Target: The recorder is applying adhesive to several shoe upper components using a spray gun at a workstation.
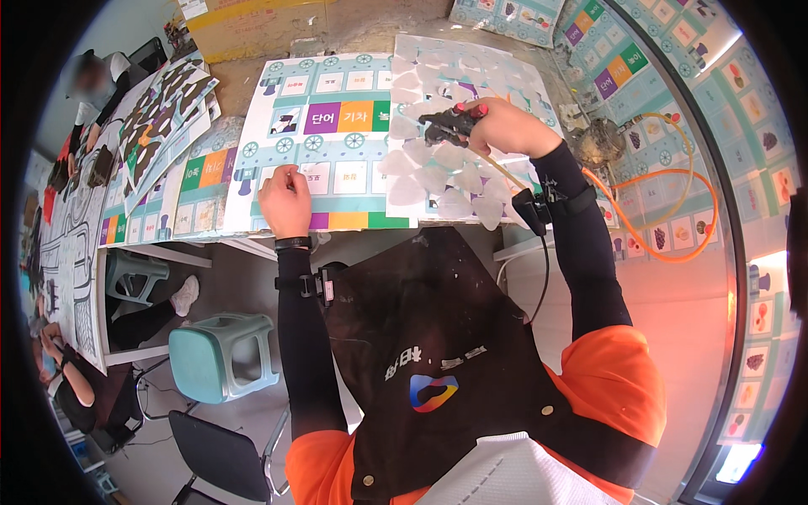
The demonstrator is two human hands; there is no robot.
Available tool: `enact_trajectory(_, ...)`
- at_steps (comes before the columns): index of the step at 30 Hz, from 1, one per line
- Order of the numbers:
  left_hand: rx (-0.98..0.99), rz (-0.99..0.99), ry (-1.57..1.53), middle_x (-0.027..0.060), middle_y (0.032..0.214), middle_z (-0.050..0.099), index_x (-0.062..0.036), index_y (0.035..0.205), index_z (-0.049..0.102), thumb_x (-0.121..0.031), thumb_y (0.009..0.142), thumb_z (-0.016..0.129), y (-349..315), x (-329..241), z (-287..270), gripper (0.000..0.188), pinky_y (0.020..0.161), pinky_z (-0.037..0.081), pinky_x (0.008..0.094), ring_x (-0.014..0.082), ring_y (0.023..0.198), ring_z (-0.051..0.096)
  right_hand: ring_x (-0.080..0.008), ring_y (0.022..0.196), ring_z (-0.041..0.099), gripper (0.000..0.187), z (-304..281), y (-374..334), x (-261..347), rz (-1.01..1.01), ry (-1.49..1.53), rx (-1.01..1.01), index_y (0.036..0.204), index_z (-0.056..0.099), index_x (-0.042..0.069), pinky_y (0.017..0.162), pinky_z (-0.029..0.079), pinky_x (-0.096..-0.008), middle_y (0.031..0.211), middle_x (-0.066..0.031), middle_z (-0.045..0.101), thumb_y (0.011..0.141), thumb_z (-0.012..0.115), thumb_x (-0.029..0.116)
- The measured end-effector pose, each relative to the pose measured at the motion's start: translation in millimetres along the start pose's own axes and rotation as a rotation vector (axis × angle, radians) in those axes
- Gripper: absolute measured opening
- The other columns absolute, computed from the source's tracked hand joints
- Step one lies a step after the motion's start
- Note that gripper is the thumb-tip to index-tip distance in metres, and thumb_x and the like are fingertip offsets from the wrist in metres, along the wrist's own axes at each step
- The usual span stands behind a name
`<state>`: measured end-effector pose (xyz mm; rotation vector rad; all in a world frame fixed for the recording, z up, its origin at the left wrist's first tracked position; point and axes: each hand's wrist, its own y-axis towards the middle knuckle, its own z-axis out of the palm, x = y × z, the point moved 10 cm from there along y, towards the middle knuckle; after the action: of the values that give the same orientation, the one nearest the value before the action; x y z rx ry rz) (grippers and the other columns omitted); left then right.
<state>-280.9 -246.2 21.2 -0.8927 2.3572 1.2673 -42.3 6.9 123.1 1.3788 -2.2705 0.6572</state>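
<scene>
My right hand (511, 128) is closed round a black gun-shaped tool (450, 124) with red on it, and a thin yellow hose trails from its handle. The tool is over a sheet covered with pale translucent rounded pieces (454, 202), which partly hide the print below. My left hand (285, 202) has its fingers curled at the near edge of the printed board (353, 183), which carries train pictures and coloured word blocks. Whether anything is between its fingertips is hidden. The pieces lie to the right of my left hand.
An orange hose (665, 255) loops at the right beside printed sheets on the wall. A cardboard box (252, 29) stands at the back. To the left are stacked dark-patterned sheets (160, 126), a green stool (223, 358), a black chair (227, 450) and people seated along the table.
</scene>
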Motion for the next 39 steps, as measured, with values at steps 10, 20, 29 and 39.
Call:
enact_trajectory(10, 0.003, -0.018, -0.030, 0.0073, 0.067, 0.062, -0.0063, 0.090, 0.070, -0.012, 0.089, 0.062, 1, 0, -2, 0.010, 0.070, 0.046, 0.0449, 0.0298, 0.069, 0.059, -0.0245, 0.060, 0.057, 0.033, 0, -15, 6, 0.002, -0.153, -0.126, 0.103, 0.069, 0.002, 0.060, 0.045, -0.0369, 0.069, -0.0133, 0.062, 0.073, 0.060, 0.009)
enact_trajectory(20, -0.007, -0.006, -0.006, 0.0072, 0.067, 0.062, -0.0070, 0.090, 0.070, -0.013, 0.088, 0.063, 0, 2, -1, 0.009, 0.068, 0.046, 0.0454, 0.0302, 0.068, 0.059, -0.0228, 0.058, 0.056, 0.022, 13, -3, -4, 0.126, -0.054, 0.019, 0.085, 0.064, 0.001, 0.055, 0.042, -0.0350, 0.066, -0.0100, 0.059, 0.064, 0.060, 0.007)
enact_trajectory(29, -0.010, -0.003, -0.006, 0.0071, 0.067, 0.062, -0.0071, 0.090, 0.070, -0.013, 0.089, 0.063, -1, 3, -2, 0.010, 0.070, 0.046, 0.0450, 0.0304, 0.070, 0.060, -0.0223, 0.059, 0.053, 0.025, 2, 0, -13, 0.137, -0.065, -0.078, 0.083, 0.062, 0.000, 0.055, 0.042, -0.0358, 0.068, -0.0094, 0.061, 0.058, 0.061, 0.004)
enact_trajectory(39, -0.026, 0.005, -0.035, 0.0072, 0.067, 0.062, -0.0077, 0.089, 0.070, -0.013, 0.088, 0.063, 0, 2, -2, 0.009, 0.070, 0.046, 0.0452, 0.0304, 0.069, 0.060, -0.0230, 0.058, 0.049, 0.026, 15, 7, 0, -0.154, -0.160, -0.013, 0.082, 0.061, -0.002, 0.054, 0.041, -0.0361, 0.067, -0.0109, 0.060, 0.058, 0.062, 0.004)
